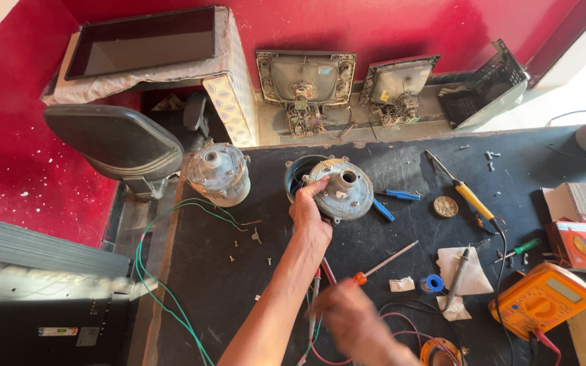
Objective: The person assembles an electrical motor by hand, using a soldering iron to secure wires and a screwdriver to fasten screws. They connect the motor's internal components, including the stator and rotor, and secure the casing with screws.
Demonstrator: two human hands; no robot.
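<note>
Left hand: the left hand [308,211] lies curled against the nine o'clock rim of the round grey metal motor end cover [341,188], thumb and fingers gripping its edge.
Right hand: the right hand [348,315] is blurred at six o'clock; I cannot tell whether it is open or closed, though the orange-handled screwdriver [382,263] lies just beside it.
Where the cover is: at the centre of the dark desk [225,285], sitting tilted on the blue-rimmed motor body [297,173], not seated flush.
Progress, as I judge it: the motor looks opened up; loose small screws [260,258] lie scattered toward eight o'clock, so the fasteners appear out. The cover is not yet lifted clear or refastened.
Motor housings: two, counting the second grey domed motor housing [219,173] at ten o'clock on the desk's edge.
Screwdrivers: three at least, the orange one, a green-handled small screwdriver [522,248] and a yellow-handled long tool [466,190] at two o'clock.
Blue-handled pliers: one pair [393,200], just right of the cover.
Meters: one orange multimeter [541,299] at four o'clock.
Tape: one small blue tape roll [433,283].
Wires: green wire [149,271] trailing off at eight o'clock; red leads near the right hand.
</note>
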